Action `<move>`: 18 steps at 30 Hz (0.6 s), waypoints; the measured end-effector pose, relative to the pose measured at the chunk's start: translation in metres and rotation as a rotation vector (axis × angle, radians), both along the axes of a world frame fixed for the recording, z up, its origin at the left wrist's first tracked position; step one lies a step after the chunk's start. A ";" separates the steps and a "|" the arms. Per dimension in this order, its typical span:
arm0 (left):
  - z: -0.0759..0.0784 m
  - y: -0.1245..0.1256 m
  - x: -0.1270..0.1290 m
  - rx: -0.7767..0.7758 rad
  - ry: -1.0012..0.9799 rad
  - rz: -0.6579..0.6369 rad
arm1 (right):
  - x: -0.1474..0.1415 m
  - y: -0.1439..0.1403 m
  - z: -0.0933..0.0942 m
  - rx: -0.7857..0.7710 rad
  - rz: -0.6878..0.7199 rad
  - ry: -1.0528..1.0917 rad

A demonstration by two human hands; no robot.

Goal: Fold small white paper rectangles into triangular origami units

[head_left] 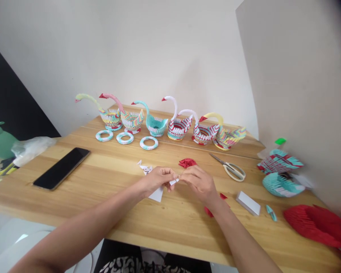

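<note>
Both hands' (179,180) grip: white paper piece (174,182) between fingertips.

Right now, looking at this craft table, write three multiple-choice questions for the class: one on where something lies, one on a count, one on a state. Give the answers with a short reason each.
1. Where does the phone lie on the wooden table?
A. beside the scissors
B. to the left of the hands
C. among the swans

2. How many paper rings lie in front of the paper swans?
A. two
B. three
C. five

3. What state are the scissors in?
A. held in the right hand
B. standing upright in a cup
C. lying flat, untouched

Answers:
1 B: the phone lies flat, screen dark, well left of the left hand.
2 B: three teal and white rings sit in a row.
3 C: the scissors rest on the table to the right of the right hand, while both hands pinch a small white paper piece between their fingers.
</note>
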State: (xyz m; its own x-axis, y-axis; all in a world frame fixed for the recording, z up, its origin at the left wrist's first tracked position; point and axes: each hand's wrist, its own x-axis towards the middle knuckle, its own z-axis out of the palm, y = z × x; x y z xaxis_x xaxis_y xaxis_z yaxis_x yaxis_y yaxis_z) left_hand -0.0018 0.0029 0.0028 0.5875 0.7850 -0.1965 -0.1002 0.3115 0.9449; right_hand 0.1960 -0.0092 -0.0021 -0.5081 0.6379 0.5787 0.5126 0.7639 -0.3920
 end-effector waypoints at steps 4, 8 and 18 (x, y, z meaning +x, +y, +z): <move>0.004 -0.001 -0.001 0.072 0.092 0.005 | 0.000 0.002 0.000 0.040 -0.005 -0.052; 0.004 -0.001 -0.002 0.315 0.270 0.053 | -0.004 0.004 -0.002 0.004 -0.027 -0.045; -0.001 0.000 -0.004 0.613 0.386 0.055 | -0.010 -0.003 -0.003 -0.244 -0.188 0.123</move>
